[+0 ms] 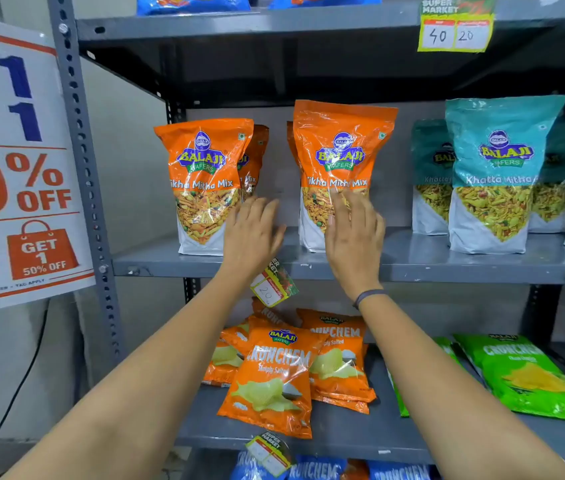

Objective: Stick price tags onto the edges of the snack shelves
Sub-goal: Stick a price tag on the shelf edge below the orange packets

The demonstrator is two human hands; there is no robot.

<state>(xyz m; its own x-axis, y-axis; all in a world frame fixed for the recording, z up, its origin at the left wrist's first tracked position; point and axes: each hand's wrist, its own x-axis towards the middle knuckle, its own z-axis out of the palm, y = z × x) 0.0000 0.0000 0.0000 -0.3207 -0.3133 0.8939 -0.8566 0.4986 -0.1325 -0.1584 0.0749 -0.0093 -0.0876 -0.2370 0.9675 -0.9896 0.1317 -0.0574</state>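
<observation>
Price tag (271, 284) hangs crooked on the middle shelf edge (412, 271) below my empty, open left hand (251, 233) and right hand (353, 240); thin, floppy paper, best pinched by a corner.

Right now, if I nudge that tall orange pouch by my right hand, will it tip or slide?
The orange pouch probably tips rather than slides: it stands tall on a narrow base. Its glossy film looks slippery against the right hand. It likely feels soft and crinkly, since the loose mix shows through its window.
</observation>
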